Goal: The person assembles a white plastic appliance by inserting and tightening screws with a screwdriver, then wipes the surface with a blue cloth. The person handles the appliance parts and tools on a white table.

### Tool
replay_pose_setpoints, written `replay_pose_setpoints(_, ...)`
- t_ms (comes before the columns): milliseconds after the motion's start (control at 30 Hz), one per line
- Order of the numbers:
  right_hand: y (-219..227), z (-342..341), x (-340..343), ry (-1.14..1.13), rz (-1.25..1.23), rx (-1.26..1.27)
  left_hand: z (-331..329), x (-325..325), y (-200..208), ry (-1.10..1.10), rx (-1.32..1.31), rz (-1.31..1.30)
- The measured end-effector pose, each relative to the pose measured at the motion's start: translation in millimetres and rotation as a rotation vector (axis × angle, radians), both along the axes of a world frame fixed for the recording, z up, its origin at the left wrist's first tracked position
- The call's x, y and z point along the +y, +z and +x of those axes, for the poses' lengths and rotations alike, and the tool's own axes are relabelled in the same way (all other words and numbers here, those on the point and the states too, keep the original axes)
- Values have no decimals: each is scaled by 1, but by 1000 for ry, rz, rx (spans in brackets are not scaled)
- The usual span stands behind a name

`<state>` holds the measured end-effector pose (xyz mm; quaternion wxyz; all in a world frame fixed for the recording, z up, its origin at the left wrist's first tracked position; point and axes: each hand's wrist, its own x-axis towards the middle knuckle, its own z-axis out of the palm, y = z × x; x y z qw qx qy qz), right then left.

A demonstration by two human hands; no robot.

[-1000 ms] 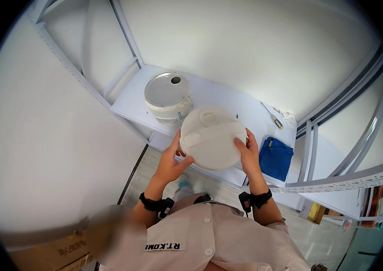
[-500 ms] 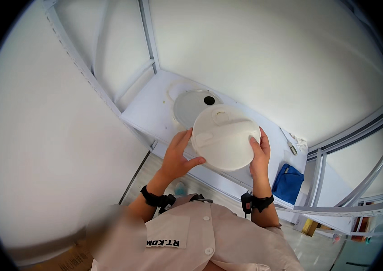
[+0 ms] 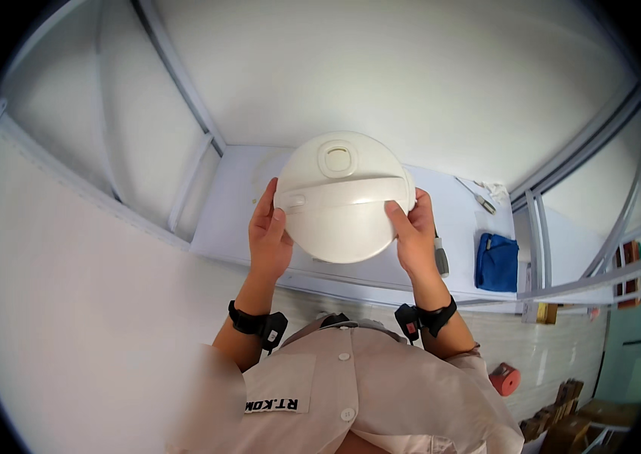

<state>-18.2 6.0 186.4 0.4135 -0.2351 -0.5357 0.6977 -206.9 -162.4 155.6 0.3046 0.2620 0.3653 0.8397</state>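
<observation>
And here's L hand (image 3: 269,240) & R hand (image 3: 415,236), fingers gripping white lid (image 3: 339,231) at opp. sides above bench (image 3: 222,197), prob. for balance

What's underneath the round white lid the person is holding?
Around the lid, parts of the white table show. The left hand and right hand hold the lid; whatever lies directly beneath is covered and cannot be seen.

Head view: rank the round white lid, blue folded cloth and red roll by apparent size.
1. Round white lid, probably enlarged by nearness to the camera
2. Blue folded cloth
3. Red roll
</observation>
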Motion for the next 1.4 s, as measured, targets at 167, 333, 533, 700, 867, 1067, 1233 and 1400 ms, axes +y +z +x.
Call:
replay_pose_setpoints(167,4,-7,12,2,-47,72,-11,5,-18,-11,-132,-8)
replay_pose_setpoints(333,-6,21,31,276,-100,57,-42,-20,-60,-288,-63,-74)
replay_pose_setpoints(533,1,36,37,532,-30,-44,14,-7,7,-261,39,-227)
replay_pose_setpoints(700,21,47,43,636,239,-91,23,-22,19,-395,338,-353)
replay_pose_setpoints(867,31,65,47,667,453,-180,49,-25,8,-315,395,-346)
replay_pose_setpoints(1067,27,79,54,717,479,-195,80,-6,32,-347,561,-466)
replay_pose_setpoints(1233,25,94,58,672,513,-252,98,5,20,-232,659,-656)
replay_pose_setpoints(1400,-1,120,72,595,416,-330,114,13,8,-236,730,-668)
